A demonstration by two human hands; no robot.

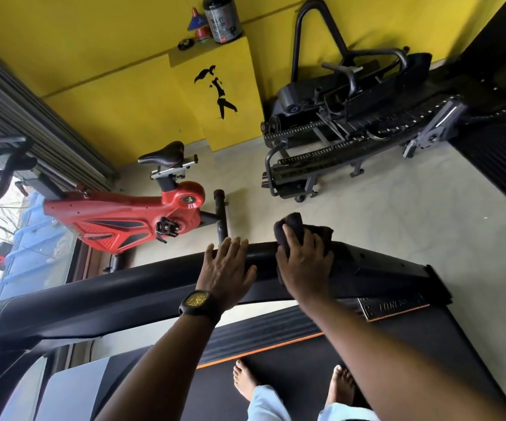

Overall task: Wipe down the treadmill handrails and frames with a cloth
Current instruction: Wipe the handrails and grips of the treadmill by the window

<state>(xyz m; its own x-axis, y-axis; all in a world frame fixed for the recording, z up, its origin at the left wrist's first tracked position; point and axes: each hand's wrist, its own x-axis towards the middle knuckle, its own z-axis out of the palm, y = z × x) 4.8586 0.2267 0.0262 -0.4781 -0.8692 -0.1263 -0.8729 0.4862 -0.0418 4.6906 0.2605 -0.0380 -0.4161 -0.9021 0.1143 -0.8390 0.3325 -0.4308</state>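
The treadmill's black handrail (124, 287) runs across the middle of the view from lower left to right. A dark cloth (294, 226) is draped over the rail right of centre. My right hand (303, 262) lies on top of the cloth, fingers curved over it and pressing it onto the rail. My left hand (227, 268), with a black watch on the wrist, rests flat on the rail just left of the cloth, fingers straight. Below the rail lies the treadmill deck (427, 344) with an orange-edged side frame, and my bare feet stand on it.
A red exercise bike (124, 217) stands on the floor beyond the rail to the left. A black climbing machine (352, 129) lies at the back right by the yellow wall (109, 86). A large jar (222, 18) sits on a yellow ledge. A window is at far left.
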